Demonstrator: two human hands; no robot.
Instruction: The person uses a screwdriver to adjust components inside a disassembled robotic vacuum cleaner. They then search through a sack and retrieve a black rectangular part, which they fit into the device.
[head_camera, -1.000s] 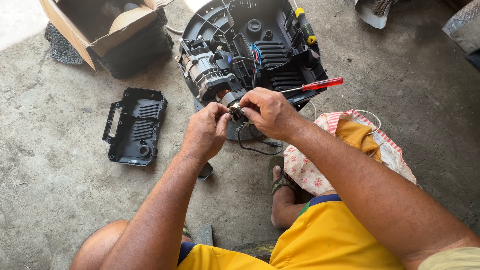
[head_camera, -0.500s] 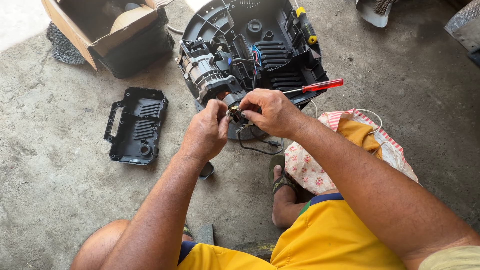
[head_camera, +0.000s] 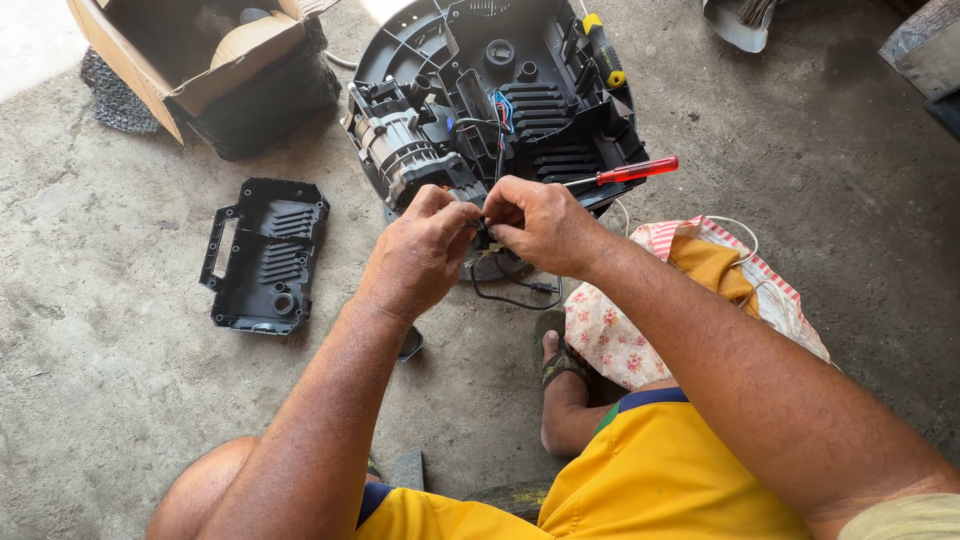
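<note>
While the round black plastic appliance housing (head_camera: 500, 100) is lying opened at upper centre, the left hand (head_camera: 420, 255) and right hand (head_camera: 540, 225) are pinching thin black wires (head_camera: 483, 222) between closed fingertips at mid-frame; joining them looks underway, needing steady, fine fingerwork.

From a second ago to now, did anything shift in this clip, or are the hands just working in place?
Almost nothing moved. The left hand and right hand stay pressed together over a small dark part with black wires at the edge of the opened black housing, with only slight finger shifts. The red-handled screwdriver, the loose black cover and the cardboard box lie as before.
</note>
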